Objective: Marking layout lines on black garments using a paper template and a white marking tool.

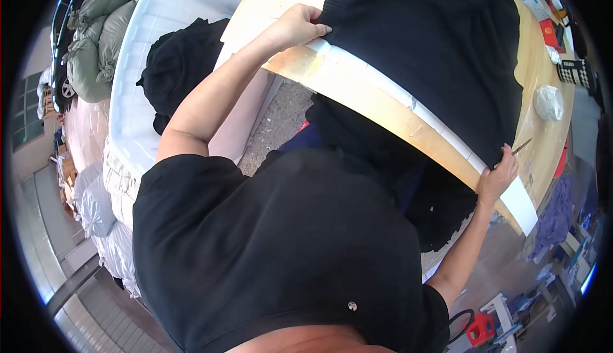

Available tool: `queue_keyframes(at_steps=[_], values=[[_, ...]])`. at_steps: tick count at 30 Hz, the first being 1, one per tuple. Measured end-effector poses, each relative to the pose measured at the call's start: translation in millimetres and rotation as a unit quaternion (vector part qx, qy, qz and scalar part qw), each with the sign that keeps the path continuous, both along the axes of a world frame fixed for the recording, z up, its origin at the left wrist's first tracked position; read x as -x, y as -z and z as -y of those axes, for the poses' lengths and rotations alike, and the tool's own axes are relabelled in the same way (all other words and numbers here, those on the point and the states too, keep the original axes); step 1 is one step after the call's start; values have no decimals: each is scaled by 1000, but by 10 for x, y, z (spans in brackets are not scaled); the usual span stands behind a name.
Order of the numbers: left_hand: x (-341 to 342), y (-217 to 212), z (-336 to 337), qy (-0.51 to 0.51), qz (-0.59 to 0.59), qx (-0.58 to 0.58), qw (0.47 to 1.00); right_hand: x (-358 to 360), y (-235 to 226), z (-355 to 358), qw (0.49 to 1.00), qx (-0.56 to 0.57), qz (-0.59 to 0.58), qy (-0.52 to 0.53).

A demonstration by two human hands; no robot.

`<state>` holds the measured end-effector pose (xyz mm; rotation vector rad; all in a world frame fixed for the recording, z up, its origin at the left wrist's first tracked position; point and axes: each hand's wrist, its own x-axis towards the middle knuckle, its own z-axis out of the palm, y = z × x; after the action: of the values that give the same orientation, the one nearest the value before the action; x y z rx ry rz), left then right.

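A black knit garment with a ribbed edge lies spread over the wooden table. My left hand is closed at its left end, thumb and fingers pinching the ribbed corner. At the garment's near right corner, my right hand is closed round a thin, dark, pointed tool whose kind I cannot make out; its tip points away to the right. The fingers also touch the cloth there. Beneath the garment's near edge runs a long white strip with fine marks, along the table's front.
The light wooden table has its front edge close to my body. At left stands a translucent white bin with black cloth inside. Stuffed sacks lie beyond it. A clear plastic-wrapped bundle and small boxes sit at the table's right.
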<state>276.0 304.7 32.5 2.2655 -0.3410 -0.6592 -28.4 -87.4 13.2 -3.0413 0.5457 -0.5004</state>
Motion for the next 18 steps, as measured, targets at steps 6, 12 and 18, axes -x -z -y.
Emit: queue_keyframes(at_steps=[6, 12, 18], values=[[54, -54, 113, 7, 50, -77, 996, 99, -15, 96, 1000, -28, 4, -5], [50, -49, 110, -38, 442, 29, 896, 106, -348, 259, 970, -229, -62, -48], [1524, -101, 1993, 340, 370, 305, 809, 108, -628, 717, 842, -489, -217, -70]])
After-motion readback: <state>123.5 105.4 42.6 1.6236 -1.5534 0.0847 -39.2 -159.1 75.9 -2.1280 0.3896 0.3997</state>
